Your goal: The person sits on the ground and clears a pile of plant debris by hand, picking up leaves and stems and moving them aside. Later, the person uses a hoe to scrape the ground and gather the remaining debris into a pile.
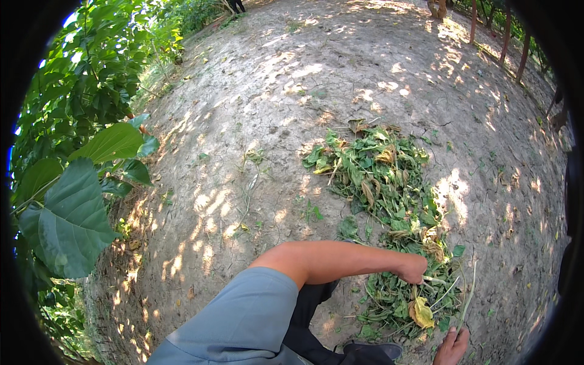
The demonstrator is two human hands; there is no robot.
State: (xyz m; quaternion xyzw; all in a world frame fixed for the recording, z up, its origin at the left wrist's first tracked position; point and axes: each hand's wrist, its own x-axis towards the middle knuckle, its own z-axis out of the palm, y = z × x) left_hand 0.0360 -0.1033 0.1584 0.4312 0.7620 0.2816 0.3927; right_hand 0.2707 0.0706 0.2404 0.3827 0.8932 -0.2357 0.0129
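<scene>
A long heap of cut leafy greens [385, 182], some leaves wilted yellow and brown, lies on the dry ground before me and runs down to my feet. My left hand [413, 268] reaches across to its lower part, the fingers curled around pale plant stems [431, 279] that stick out past the fist. Just below that hand is a yellow leaf [422, 312]. At the bottom right, my right hand [451, 347] pinches a thin green stalk [469, 292] between thumb and fingers; the stalk points upward, beside the heap's right edge.
Cracked bare soil [255, 137] with sun patches surrounds the heap. Leafy branches with large leaves [68, 219] hang close on the left. My dark shoe [376, 350] is beside the heap's lower end. Reddish posts [505, 39] stand at the far right.
</scene>
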